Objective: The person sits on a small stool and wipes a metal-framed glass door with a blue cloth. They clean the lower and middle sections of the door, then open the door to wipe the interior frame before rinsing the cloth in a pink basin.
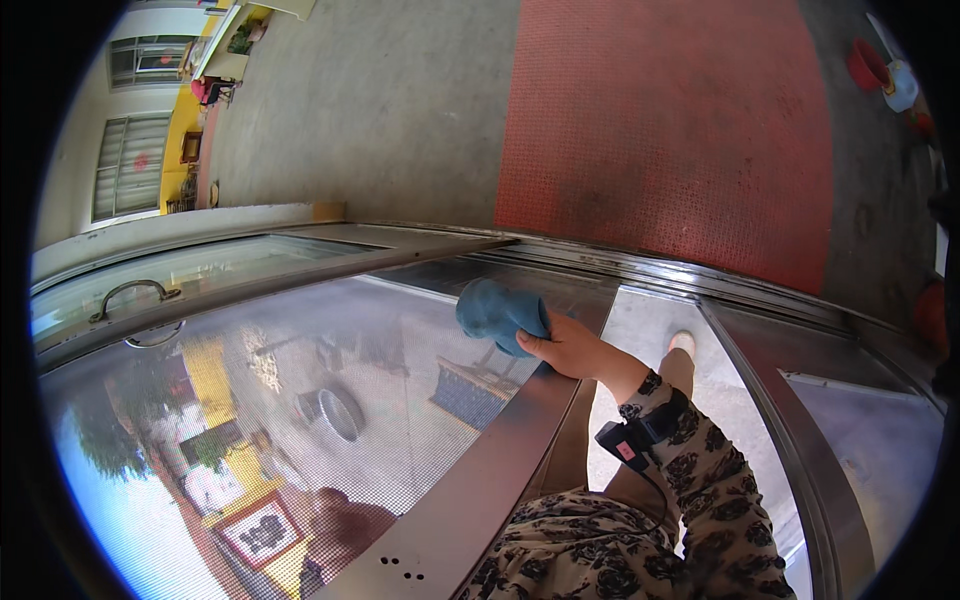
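Note:
My right hand [574, 346] grips a bunched blue cloth [501, 313]. The cloth lies over the metal frame of a screen door [517, 427], near the corner by the mesh; whether it presses on the metal or the mesh, I cannot tell. A floral sleeve and a black strap with a small box and cable [626, 448] cover that arm. My left hand is out of view. The door's mesh [390, 330] spreads to the left of the cloth, and a blurred brown shape shows at its lower part.
A glazed door panel [225, 255] with a curved metal handle [135, 294] stands at the left. A metal track [637, 262] crosses beside a red mat [660, 135] on concrete. Another metal-framed panel [802, 420] is at the right. A red basin [868, 66] sits far right.

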`<state>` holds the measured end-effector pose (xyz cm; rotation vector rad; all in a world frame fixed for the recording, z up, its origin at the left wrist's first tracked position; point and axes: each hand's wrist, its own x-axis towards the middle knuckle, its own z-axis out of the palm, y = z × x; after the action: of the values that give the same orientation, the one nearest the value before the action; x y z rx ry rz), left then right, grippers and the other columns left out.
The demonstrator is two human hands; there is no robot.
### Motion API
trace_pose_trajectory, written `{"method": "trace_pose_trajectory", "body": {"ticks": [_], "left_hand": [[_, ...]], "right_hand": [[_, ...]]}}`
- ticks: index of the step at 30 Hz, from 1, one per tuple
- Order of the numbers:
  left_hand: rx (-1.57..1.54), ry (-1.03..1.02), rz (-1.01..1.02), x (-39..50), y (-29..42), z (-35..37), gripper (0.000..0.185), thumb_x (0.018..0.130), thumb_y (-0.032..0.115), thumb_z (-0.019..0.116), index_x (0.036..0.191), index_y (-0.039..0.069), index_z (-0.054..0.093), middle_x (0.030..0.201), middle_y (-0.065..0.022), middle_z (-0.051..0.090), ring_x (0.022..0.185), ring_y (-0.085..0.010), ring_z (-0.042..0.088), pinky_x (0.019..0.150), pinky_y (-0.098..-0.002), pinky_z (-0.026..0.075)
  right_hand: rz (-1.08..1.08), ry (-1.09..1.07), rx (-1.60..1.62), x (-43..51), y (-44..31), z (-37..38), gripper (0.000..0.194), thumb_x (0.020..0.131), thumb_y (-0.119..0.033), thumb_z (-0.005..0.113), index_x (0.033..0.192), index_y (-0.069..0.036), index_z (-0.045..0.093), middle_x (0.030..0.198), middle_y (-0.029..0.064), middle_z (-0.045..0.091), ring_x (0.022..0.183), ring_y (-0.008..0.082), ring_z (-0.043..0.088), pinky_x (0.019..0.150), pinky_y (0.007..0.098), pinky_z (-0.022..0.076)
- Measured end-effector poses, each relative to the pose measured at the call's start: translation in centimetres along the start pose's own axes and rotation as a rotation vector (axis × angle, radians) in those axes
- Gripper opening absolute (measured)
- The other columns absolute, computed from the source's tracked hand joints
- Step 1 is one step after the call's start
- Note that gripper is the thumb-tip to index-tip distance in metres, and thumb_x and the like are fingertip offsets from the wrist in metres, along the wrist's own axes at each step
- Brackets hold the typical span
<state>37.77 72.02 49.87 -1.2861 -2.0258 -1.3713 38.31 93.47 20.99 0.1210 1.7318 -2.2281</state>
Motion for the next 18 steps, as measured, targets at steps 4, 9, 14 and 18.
{"method": "trace_pose_trajectory", "body": {"ticks": [4, 9, 14, 18], "left_hand": [[0.014, -0.01, -0.012, 0.0, 0.5, -0.4, 0.022, 0.089, 0.018, 0.059, 0.103, 0.004, 0.05, 0.081, -0.0068, 0.053, 0.077, -0.0179, 0.05, 0.068, -0.0291, 0.042], [0.027, -0.026, -0.008, 0.0, 1.1, -0.8, 0.024, 0.088, 0.018, 0.059, 0.104, 0.003, 0.051, 0.084, -0.0073, 0.054, 0.079, -0.0187, 0.051, 0.068, -0.0298, 0.043], [0.022, -0.033, -0.017, 0.1, 1.3, -1.0, 0.025, 0.088, 0.018, 0.06, 0.106, 0.003, 0.051, 0.086, -0.0079, 0.055, 0.082, -0.0196, 0.052, 0.069, -0.0305, 0.043], [0.025, -0.051, -0.017, 0.2, 1.4, -1.1, 0.026, 0.088, 0.019, 0.06, 0.107, 0.003, 0.052, 0.088, -0.0083, 0.057, 0.083, -0.0203, 0.053, 0.069, -0.031, 0.044]], "right_hand": [[0.015, -0.002, 0.072, 0.0, -0.6, 0.1, 0.054, 0.092, -0.046, 0.052, 0.124, -0.002, 0.049, 0.109, 0.0233, 0.061, 0.102, 0.0369, 0.058, 0.087, 0.0407, 0.0438], [-0.029, -0.183, -0.202, 0.6, -3.9, -0.6, 0.059, 0.092, -0.051, 0.048, 0.123, -0.001, 0.047, 0.098, 0.0233, 0.063, 0.09, 0.039, 0.06, 0.078, 0.0407, 0.0462], [-0.043, -0.306, -0.241, -0.4, -9.7, -0.5, 0.054, 0.092, -0.051, 0.048, 0.118, -0.003, 0.049, 0.083, 0.021, 0.064, 0.077, 0.0395, 0.062, 0.069, 0.0418, 0.0464], [-0.218, -0.355, -0.117, -1.9, -13.8, -0.2, 0.051, 0.094, -0.048, 0.047, 0.116, -0.003, 0.048, 0.081, 0.0226, 0.062, 0.077, 0.0405, 0.06, 0.07, 0.0428, 0.0457]]}}
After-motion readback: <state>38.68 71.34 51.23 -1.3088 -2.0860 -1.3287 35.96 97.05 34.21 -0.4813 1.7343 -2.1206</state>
